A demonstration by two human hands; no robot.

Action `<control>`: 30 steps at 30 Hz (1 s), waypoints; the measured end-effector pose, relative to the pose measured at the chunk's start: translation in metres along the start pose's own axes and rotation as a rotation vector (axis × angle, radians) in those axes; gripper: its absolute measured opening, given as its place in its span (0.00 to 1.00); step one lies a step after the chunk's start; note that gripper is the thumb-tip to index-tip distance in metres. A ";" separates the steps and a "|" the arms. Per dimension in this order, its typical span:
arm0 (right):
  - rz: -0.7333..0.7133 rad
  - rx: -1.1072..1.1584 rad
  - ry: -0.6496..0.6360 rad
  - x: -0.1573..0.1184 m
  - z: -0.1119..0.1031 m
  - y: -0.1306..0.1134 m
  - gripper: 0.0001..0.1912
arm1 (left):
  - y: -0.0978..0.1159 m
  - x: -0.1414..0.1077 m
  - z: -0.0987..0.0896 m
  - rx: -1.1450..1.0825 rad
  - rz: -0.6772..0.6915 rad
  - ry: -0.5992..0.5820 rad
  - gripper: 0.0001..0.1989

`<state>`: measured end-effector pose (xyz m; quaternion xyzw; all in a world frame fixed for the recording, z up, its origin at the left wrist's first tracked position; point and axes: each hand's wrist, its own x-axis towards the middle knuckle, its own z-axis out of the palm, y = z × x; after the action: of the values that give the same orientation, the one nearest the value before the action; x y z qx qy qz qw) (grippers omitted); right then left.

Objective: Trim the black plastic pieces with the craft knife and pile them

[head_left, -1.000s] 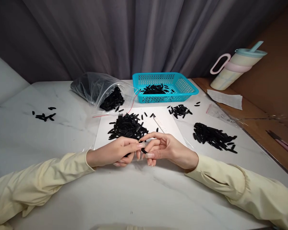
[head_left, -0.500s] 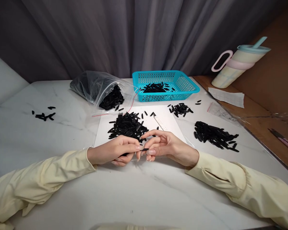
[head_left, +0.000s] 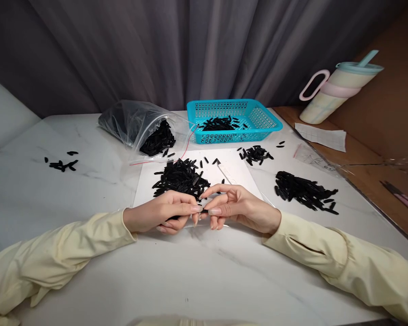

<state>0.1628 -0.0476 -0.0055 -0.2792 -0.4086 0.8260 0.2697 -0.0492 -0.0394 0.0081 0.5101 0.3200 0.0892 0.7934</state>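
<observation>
Between my two hands is a small, slim black piece (head_left: 204, 211), pinched at both ends. My left hand (head_left: 170, 211) closes thumb and forefinger on its left end; another dark bit shows under those fingers. The thumb and finger of my right hand (head_left: 240, 207) grip the right end, its forefinger raised. Just beyond my hands, a heap of similar black pieces (head_left: 180, 176) lies on a white sheet (head_left: 245, 170). What the pieces are made of I cannot make out.
Behind the heap lie a clear zip bag (head_left: 122, 122) of black pieces and a blue basket (head_left: 238, 138) holding more. Other piles (head_left: 302, 190) sit right and far left. A lidded tumbler (head_left: 340, 93), a paper strip (head_left: 321, 136) and pink-handled tool (head_left: 406, 201) are at right.
My right thumb has moved up onto the right end of the black piece and now covers more of it. My left hand has barely shifted.
</observation>
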 end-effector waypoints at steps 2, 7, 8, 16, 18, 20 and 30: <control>0.000 -0.004 0.007 0.000 -0.001 0.000 0.15 | 0.000 0.000 0.000 -0.007 0.001 -0.003 0.10; 0.001 -0.016 0.002 -0.002 -0.002 0.000 0.15 | 0.000 0.000 0.000 -0.015 0.000 -0.010 0.10; 0.002 -0.017 0.003 -0.002 -0.002 0.000 0.15 | 0.000 0.000 0.000 -0.015 -0.003 -0.009 0.10; 0.008 -0.009 0.023 0.000 -0.002 0.000 0.14 | 0.001 -0.001 0.001 -0.014 -0.020 0.006 0.13; 0.011 -0.011 0.028 0.000 -0.001 0.000 0.14 | 0.001 -0.001 0.001 -0.006 -0.025 0.012 0.13; 0.015 -0.012 0.033 0.000 -0.001 0.000 0.14 | 0.002 0.000 0.002 0.000 -0.027 0.013 0.13; 0.009 -0.013 0.043 0.000 -0.001 0.000 0.14 | 0.001 0.000 0.001 0.037 -0.026 0.004 0.15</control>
<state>0.1633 -0.0472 -0.0058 -0.3003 -0.4071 0.8183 0.2729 -0.0486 -0.0393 0.0095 0.5204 0.3296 0.0740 0.7843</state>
